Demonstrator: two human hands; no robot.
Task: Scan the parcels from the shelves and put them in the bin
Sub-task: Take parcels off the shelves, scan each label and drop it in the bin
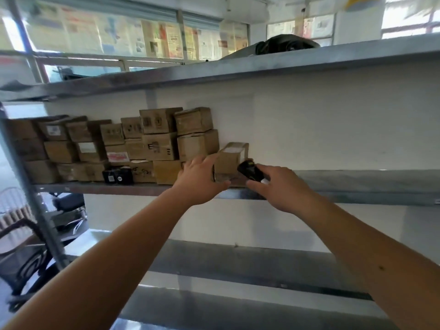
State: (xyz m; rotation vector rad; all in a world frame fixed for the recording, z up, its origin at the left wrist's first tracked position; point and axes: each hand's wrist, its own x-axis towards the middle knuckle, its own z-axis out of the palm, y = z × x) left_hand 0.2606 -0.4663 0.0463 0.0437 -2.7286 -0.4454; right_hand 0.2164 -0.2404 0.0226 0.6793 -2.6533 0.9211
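L hand [200,181] grips cardboard box [232,160]; R hand [283,189] holds black scanner [250,172].

Dark bundle [287,44] lay at 12 o'clock, up top. Papered windows [152,39] ran behind, 11 o'clock. Dark chair [26,256] stood at 8 o'clock, parked scooter [67,210] just above it, near 9 o'clock.

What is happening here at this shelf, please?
A person is working through parcels on a metal shelf. The left hand grips a small cardboard box at the right end of the stacked parcels, while the right hand holds a black scanner against it. No bin is visible.
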